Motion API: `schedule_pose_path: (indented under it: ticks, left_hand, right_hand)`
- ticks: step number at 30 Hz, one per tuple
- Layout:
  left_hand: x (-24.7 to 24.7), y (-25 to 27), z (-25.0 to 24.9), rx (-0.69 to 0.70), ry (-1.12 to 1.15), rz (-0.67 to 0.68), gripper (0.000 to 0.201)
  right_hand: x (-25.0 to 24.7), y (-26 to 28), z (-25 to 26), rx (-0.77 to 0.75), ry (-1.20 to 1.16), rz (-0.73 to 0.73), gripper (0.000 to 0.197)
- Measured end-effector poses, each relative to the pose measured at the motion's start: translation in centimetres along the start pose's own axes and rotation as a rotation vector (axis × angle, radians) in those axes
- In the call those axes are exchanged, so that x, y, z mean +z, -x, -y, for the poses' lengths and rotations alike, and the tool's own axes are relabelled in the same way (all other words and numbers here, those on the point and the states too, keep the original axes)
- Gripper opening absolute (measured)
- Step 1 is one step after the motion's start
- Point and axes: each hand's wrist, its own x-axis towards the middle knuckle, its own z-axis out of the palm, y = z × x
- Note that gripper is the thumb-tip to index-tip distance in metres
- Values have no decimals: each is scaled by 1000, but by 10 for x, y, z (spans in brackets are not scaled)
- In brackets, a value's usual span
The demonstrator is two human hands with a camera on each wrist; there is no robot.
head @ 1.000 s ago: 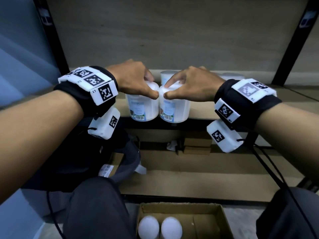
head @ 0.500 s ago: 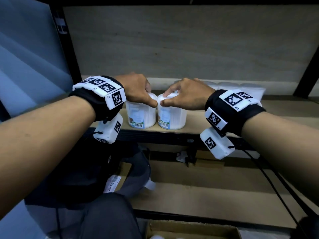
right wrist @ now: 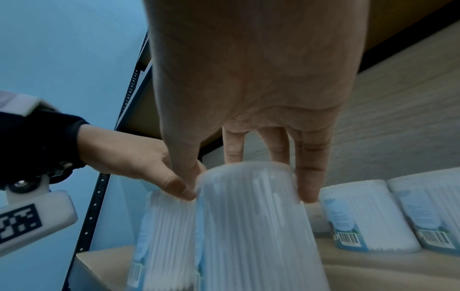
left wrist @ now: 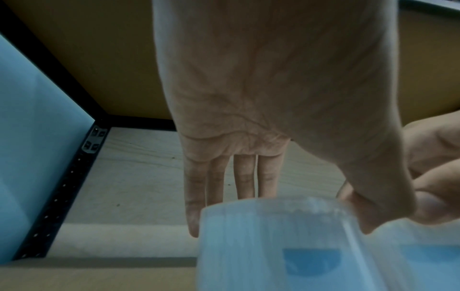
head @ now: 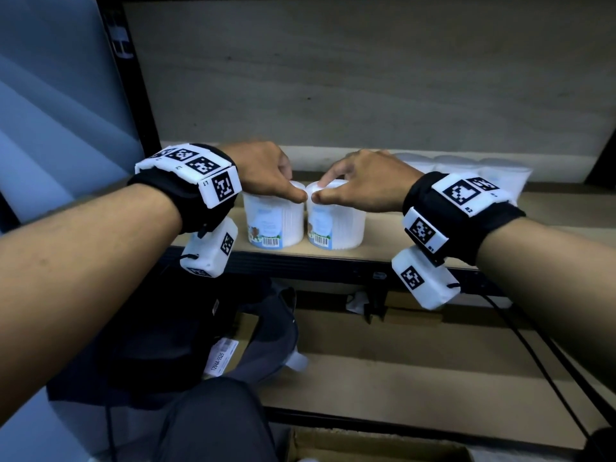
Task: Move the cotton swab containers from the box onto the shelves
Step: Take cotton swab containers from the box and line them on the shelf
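Note:
Two white cotton swab containers stand side by side near the front edge of the shelf (head: 416, 235). My left hand (head: 291, 185) grips the left container (head: 273, 225) by its lid from above, thumb in front and fingers behind. My right hand (head: 328, 190) holds the right container (head: 336, 228) the same way, and the two thumbs nearly touch. The left wrist view shows the left container (left wrist: 273, 252) under the palm. In the right wrist view, the right container (right wrist: 254, 220) sits between thumb and fingers, with the left container (right wrist: 169, 226) beside it.
More swab containers (head: 466, 168) stand in a row at the back right of the shelf, also seen as containers (right wrist: 361, 214) in the right wrist view. The cardboard box (head: 366, 445) lies on the floor below. A black upright (head: 133, 95) bounds the shelf on the left. A dark bag (head: 186, 328) sits on the lower shelf.
Both hands have carried the containers a little further back onto the shelf and keep hold of them. The head view has tilted up, so the box has almost left the frame.

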Motion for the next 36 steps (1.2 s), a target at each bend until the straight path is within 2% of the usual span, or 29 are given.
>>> schedule_pose_path:
  ticks: [4,7,10,16,28,36]
  left_hand:
    - [-2,5,1,35,-31,-30,63]
    - [-8,11,1,69,-66,-34,52]
    - [-12,11,3,81,-58,27,42]
    - [-11,10,3,90,-33,51,43]
    - [-13,-5,5,37,-10,89,42]
    - [-8,-28,17,10,-14,30,42]
  right_hand:
    - [-10,4,6,-36,52,24,48]
    - [-17,8,15,-91,118,4,40]
    - [-19,12,23,-124,183,45,29]
    - [-20,11,27,-101,216,22,32]
    - [-20,-2,30,-111,239,84,37]
    - [-8,-34,27,-89,240,73,38]
